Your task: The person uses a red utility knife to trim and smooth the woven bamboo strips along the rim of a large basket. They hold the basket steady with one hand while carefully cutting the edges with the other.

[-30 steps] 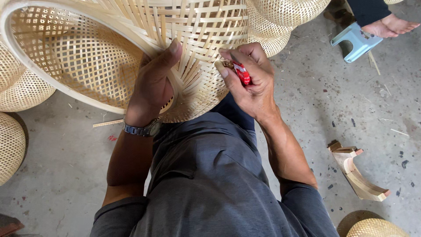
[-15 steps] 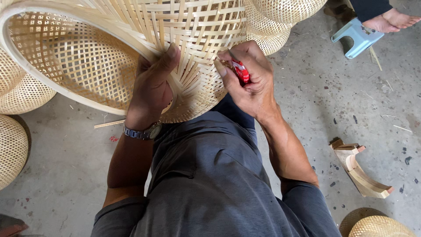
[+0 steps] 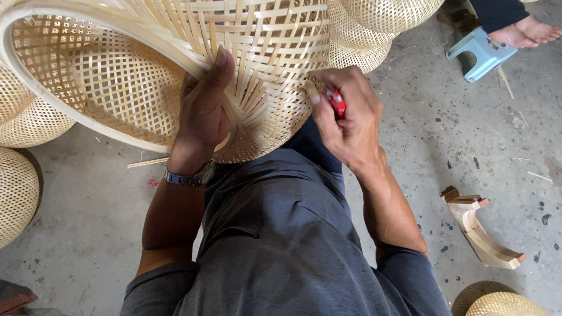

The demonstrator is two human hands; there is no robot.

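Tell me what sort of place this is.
Probably a basket-weaving workshop. The left hand steadies a large woven bamboo basket, the right hand grips a small red tool, and more woven baskets sit on the bare concrete floor.

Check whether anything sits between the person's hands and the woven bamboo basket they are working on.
Nothing visible does. The left hand grips the woven basket directly at its loose strips, and the right hand, closed around a small red tool, presses against the basket's side.
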